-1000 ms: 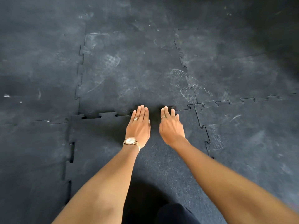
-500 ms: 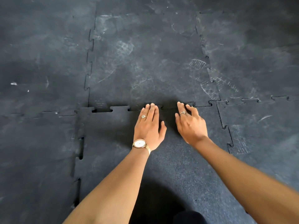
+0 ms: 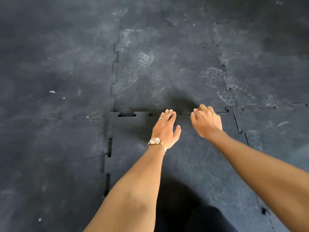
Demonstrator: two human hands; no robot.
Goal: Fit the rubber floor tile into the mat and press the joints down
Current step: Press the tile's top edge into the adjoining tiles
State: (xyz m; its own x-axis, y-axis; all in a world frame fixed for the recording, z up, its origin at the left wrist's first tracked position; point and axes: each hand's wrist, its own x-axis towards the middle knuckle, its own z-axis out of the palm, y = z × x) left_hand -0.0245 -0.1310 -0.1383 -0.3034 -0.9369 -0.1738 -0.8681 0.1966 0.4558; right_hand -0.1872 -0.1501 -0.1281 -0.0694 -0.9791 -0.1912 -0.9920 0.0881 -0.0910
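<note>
Both hands are down at the far edge of the rubber floor tile (image 3: 184,164), right on the toothed joint (image 3: 184,113) where it meets the mat (image 3: 167,67). The left hand (image 3: 165,129), wristwatch (image 3: 155,141) showing, lies nearly flat with fingers together on the seam and thumb spread, gripping nothing. The right hand (image 3: 206,120) is loosely curled, knuckles up, fingertips tucked at the joint; its grip looks empty, though whether it hooks the tile's edge I cannot tell.

Progress looks good: the tile sits in its place, near and centre, with mat on its left, far and right sides. The right stretch of the far joint looks closed. To the left of the hands, dark open slots (image 3: 127,115) show along the far joint, and more gaps (image 3: 109,149) run down the left edge, so I judge those joints are left to press. No containers anywhere in view.
</note>
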